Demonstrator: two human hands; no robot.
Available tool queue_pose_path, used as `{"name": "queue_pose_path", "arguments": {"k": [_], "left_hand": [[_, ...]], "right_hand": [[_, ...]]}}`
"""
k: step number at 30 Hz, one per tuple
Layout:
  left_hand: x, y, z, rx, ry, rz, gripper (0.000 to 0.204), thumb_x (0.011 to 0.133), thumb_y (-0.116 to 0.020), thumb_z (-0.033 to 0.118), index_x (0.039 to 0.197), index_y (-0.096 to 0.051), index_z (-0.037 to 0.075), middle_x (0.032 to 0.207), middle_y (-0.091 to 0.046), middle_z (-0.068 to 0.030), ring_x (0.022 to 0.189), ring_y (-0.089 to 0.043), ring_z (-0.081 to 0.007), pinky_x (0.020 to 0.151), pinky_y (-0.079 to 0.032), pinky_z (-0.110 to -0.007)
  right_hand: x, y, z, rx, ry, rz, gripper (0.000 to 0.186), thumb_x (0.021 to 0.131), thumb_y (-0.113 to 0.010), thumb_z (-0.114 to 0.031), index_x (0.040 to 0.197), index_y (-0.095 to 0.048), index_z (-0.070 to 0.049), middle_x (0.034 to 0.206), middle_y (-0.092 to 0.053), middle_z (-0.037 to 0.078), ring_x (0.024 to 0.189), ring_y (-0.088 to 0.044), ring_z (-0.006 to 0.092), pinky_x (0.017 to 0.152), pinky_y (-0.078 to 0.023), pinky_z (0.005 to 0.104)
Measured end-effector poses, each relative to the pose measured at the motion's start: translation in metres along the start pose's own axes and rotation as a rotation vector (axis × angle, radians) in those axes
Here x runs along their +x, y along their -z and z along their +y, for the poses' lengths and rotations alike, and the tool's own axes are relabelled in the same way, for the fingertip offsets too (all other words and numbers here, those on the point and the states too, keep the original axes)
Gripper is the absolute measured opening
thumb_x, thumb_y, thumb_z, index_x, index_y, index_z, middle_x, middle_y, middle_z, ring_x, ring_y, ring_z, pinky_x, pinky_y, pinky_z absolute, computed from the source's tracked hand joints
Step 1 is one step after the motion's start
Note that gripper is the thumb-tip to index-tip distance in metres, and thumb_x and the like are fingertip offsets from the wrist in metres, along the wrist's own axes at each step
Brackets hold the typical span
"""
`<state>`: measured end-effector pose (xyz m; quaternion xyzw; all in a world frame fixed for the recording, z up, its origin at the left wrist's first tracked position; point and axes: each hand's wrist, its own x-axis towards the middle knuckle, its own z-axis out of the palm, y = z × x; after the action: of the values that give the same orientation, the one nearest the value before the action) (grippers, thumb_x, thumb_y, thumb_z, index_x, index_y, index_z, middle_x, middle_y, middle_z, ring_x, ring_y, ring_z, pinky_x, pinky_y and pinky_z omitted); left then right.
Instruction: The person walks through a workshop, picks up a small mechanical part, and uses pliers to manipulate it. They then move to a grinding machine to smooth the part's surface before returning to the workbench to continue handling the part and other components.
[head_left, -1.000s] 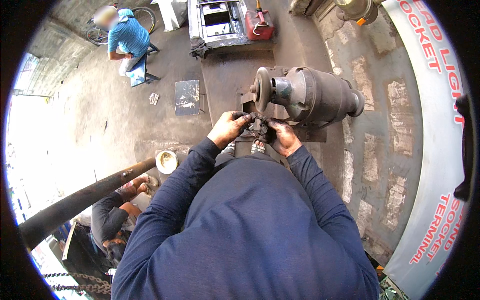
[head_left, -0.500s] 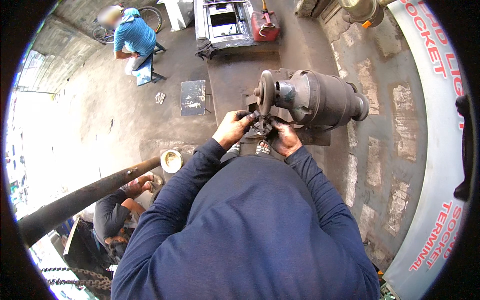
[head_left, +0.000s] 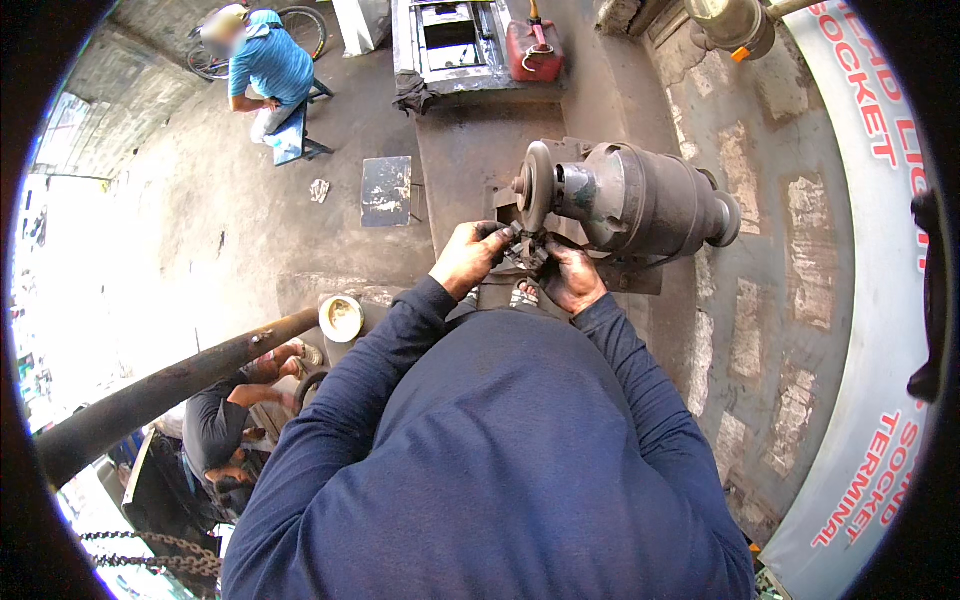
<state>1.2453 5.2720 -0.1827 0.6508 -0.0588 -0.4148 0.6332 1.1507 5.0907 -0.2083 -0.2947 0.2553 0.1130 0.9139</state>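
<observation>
Both my hands grip a dark toothed metal part [head_left: 526, 252], small and claw-edged, just below the wheel of a bench grinder. My left hand [head_left: 470, 258] pinches it from the left between thumb and fingers. From the other side my right hand [head_left: 573, 276] closes on it, with blackened fingertips. The grinding wheel [head_left: 537, 188] stands upright right above the part; whether the two touch, I cannot tell. To its right lies the grinder's round motor body [head_left: 640, 200], brown with grime.
A red fuel can [head_left: 535, 55] sits beside a metal frame [head_left: 450, 85] at the far side. One person [head_left: 270, 70] sits on a blue bench at far left; another [head_left: 215, 425] crouches behind a thick pipe [head_left: 180, 380]. A pale bucket [head_left: 341, 318] stands nearby. A brick wall [head_left: 740, 290] runs along the right.
My hands keep hold of the toothed metal part below the wheel, barely shifted. The crouching person at lower left has moved their arms, and a dark round object now shows beside them.
</observation>
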Motion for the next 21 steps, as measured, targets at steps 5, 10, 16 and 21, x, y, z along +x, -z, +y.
{"name": "queue_pose_path", "arguments": {"k": [5,10,16,21], "left_hand": [[-0.002,-0.002,0.009,0.065,-0.012,-0.002,0.033,0.101,-0.061,0.025,0.109,-0.07,-0.006,0.084,-0.065,-0.0021,0.074,-0.053,-0.0101,0.066,-0.046,-0.027],[-0.002,-0.004,0.01,0.009,0.001,0.007,0.031,0.101,-0.063,0.025,0.106,-0.07,-0.005,0.082,-0.063,-0.001,0.071,-0.051,-0.0087,0.063,-0.044,-0.027],[0.001,-0.002,0.006,0.046,0.004,-0.003,0.032,0.101,-0.063,0.025,0.107,-0.07,-0.006,0.077,-0.06,0.0006,0.067,-0.048,-0.0074,0.058,-0.041,-0.026],[-0.003,-0.005,0.012,0.028,-0.001,0.003,0.033,0.101,-0.063,0.025,0.109,-0.07,-0.006,0.079,-0.062,-0.0004,0.067,-0.049,-0.0078,0.058,-0.042,-0.026]], "right_hand": [[-0.001,0.008,-0.001,0.028,-0.016,-0.074,0.037,0.106,-0.042,-0.017,0.134,-0.056,0.001,0.124,-0.067,0.013,0.107,-0.067,0.0252,0.093,-0.054,0.0408],[0.001,0.014,0.002,0.032,-0.022,-0.093,0.037,0.107,-0.04,-0.018,0.134,-0.056,0.001,0.126,-0.066,0.013,0.111,-0.066,0.0254,0.095,-0.053,0.0413],[-0.001,0.007,0.001,0.046,-0.022,-0.054,0.036,0.107,-0.04,-0.018,0.133,-0.057,0.001,0.126,-0.066,0.013,0.112,-0.065,0.025,0.096,-0.052,0.0407],[0.0,0.019,0.002,-0.032,-0.036,-0.101,0.035,0.105,-0.049,-0.027,0.132,-0.06,-0.008,0.125,-0.067,0.006,0.112,-0.064,0.0248,0.087,-0.054,0.0462]]}}
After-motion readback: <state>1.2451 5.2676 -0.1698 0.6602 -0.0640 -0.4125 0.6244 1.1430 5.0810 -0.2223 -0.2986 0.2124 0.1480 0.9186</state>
